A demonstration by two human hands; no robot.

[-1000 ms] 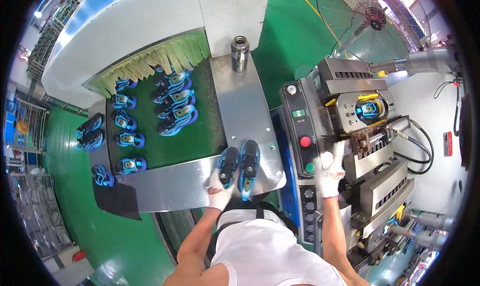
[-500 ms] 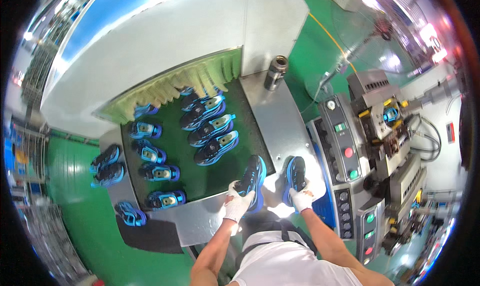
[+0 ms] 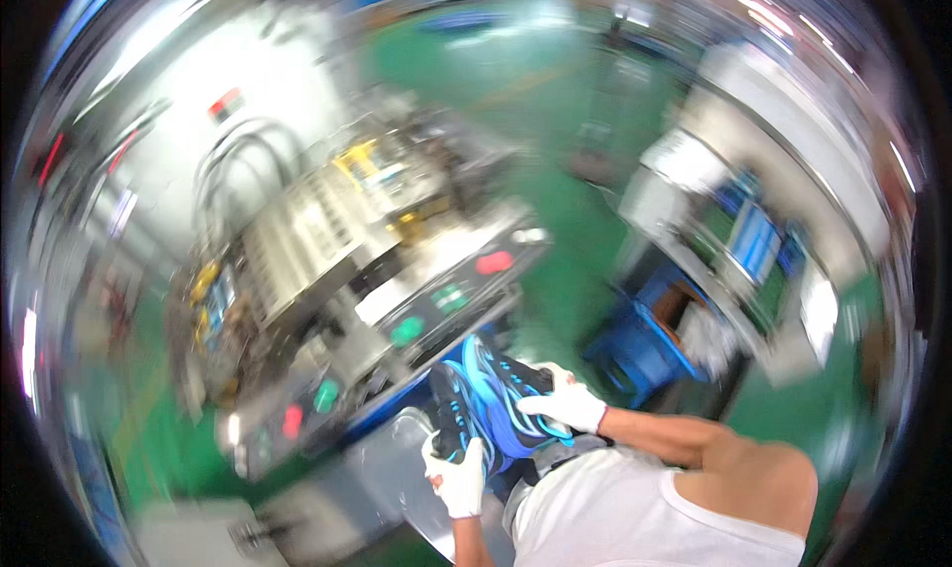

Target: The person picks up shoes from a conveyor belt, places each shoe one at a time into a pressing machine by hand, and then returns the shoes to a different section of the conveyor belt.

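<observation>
Two black-and-blue sports shoes are held side by side in front of my body, close together with their bright blue and purple soles between them. My left hand [image 3: 458, 478], in a white glove, is closed around the left shoe [image 3: 448, 408] near its heel end. My right hand [image 3: 567, 404], gloved too, grips the right shoe [image 3: 511, 374] from its outer side. Both shoes are lifted above the edge of the metal work surface [image 3: 372, 468]. Some fingertips are hidden behind the shoes.
A machine [image 3: 307, 240] with a control panel [image 3: 431, 304] of red and green buttons stands ahead on the left. Further right are a blue bin [image 3: 645, 344] and a conveyor [image 3: 759, 245] bearing blue things. Green floor [image 3: 555, 269] lies between them. The surroundings are motion-blurred.
The view has swung right, from the conveyor with rows of shoes to the machine. Both hands have brought their shoes together, up off the metal surface.
</observation>
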